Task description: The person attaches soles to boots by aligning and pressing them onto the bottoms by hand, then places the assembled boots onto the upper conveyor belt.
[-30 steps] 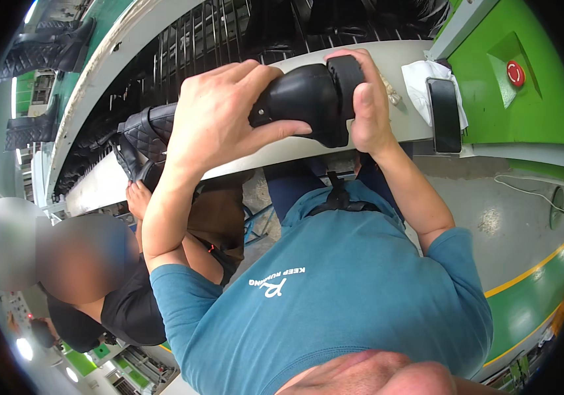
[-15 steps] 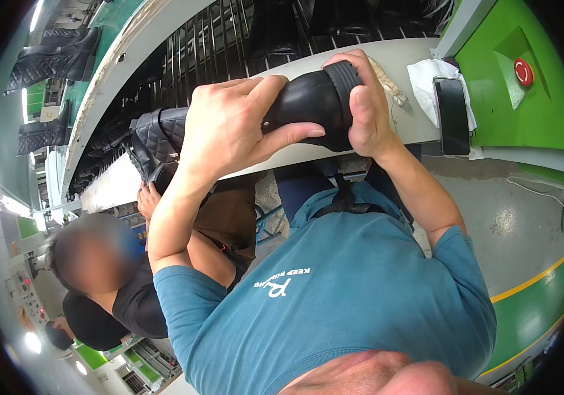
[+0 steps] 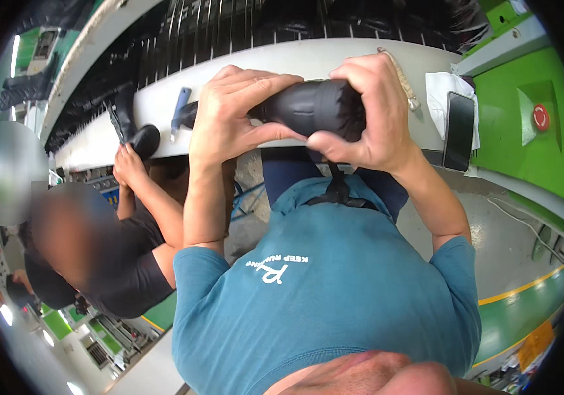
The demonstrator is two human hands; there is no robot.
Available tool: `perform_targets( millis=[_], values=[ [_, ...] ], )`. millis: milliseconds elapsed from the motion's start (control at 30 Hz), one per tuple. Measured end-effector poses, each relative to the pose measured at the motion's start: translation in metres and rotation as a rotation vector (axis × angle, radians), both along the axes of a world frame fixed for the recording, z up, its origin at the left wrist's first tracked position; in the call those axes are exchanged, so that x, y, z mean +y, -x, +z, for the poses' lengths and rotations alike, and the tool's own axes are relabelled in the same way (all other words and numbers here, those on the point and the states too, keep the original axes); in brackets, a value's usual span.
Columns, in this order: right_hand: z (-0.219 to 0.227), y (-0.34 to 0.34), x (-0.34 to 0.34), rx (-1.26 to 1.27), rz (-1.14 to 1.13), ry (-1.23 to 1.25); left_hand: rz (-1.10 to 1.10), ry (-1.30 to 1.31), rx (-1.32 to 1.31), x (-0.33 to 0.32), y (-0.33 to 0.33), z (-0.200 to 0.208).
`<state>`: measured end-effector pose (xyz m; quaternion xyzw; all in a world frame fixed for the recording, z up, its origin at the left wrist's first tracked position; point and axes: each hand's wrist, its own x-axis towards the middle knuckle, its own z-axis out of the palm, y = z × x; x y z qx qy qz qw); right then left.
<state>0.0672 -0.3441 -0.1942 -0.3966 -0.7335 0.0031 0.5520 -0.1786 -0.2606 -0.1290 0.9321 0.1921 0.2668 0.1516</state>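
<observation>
A black leather boot (image 3: 288, 108) lies crosswise between my two hands above the white ledge. My left hand (image 3: 229, 108) wraps the boot's left part, its thumb along the near side. At the boot's rounded, puckered right end, my right hand (image 3: 377, 105) is closed, with the thumb under the near side and the fingers over the top. The two thumb tips come close together below the boot. My palms and fingers cover much of it, and no ribbed sole shows from here.
A blue-handled tool (image 3: 180, 108) lies on the white ledge (image 3: 420, 62) left of my hand. Right of me are a white cloth (image 3: 436, 85), a phone (image 3: 458, 128) and a green panel with a red button (image 3: 540, 117). At left, a co-worker's hands (image 3: 127, 164) hold a black boot (image 3: 142, 139).
The boot has turned in my hands; its ribbed sole and quilted shaft no longer show. My right hand has shifted right and its thumb has come underneath. The co-worker's hands have moved left.
</observation>
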Motion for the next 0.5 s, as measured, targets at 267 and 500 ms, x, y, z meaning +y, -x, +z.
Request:
perform_targets(
  millis=[267, 500],
  values=[
    [-0.041, -0.029, -0.018, -0.209, 0.138, 0.375, 0.496, 0.141, -0.104, -0.066, 0.034, -0.120],
    [-0.059, -0.024, -0.021, -0.304, 0.145, 0.264, 0.344, 0.352, -0.229, -0.091, 0.048, -0.146]
  ],
)
